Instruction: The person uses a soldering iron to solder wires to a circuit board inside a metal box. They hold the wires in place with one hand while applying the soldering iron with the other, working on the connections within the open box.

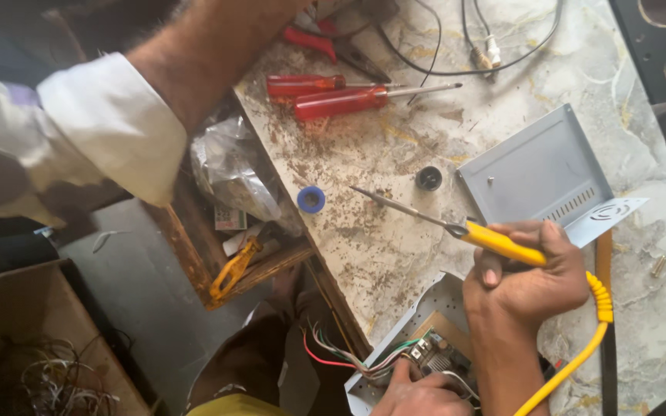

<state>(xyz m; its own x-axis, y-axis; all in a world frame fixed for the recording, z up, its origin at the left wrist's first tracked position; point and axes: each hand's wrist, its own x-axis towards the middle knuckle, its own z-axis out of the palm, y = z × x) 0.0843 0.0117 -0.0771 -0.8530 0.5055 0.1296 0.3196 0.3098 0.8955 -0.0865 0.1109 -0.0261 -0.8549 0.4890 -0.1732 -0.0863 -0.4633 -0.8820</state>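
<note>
While the right hand (529, 281) wraps its fingers (519, 233) shut around the yellow handle of a soldering iron (456, 226), tip raised off the marble table (395, 246), the left hand (418, 393) presses closed on the circuit board (433, 356) in an open metal case at the table's near edge. Judging by the removed grey cover (537, 173) and the red screwdrivers (341, 96) lying apart, opening looks finished; soldering seems not yet begun, wires (333, 350) hanging loose.

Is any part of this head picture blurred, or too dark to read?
In the head view, the white sleeve at upper left is soft and blurred; the right hand with the yellow soldering iron is sharp. The marble table is evenly lit without glare; the upper-left corner is too dark to read.
</note>
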